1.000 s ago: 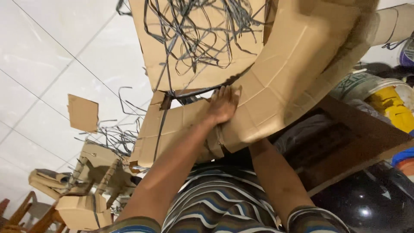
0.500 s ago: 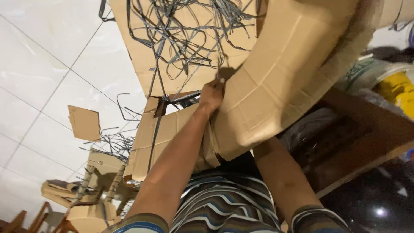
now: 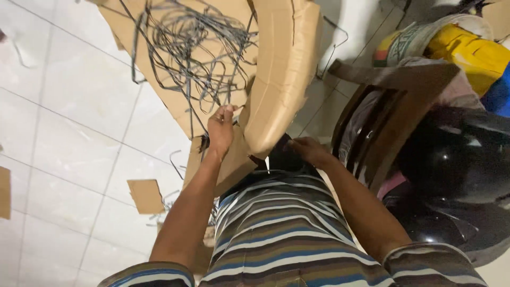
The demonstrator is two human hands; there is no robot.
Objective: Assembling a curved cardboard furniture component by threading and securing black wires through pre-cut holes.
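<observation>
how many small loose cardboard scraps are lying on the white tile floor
2 clearly. One small scrap lies on the tiles left of the left hand's forearm; another scrap sits cut off at the left edge. More may hide under the big cardboard sheet.

Matt cardboard sheet, perhaps plastic straps

The person wore a short-sleeved shirt striped horizontally in brown, blue, white and grey, its sleeves ending above the elbows; both forearms and hands were bare, without gloves or jewellery.
</observation>
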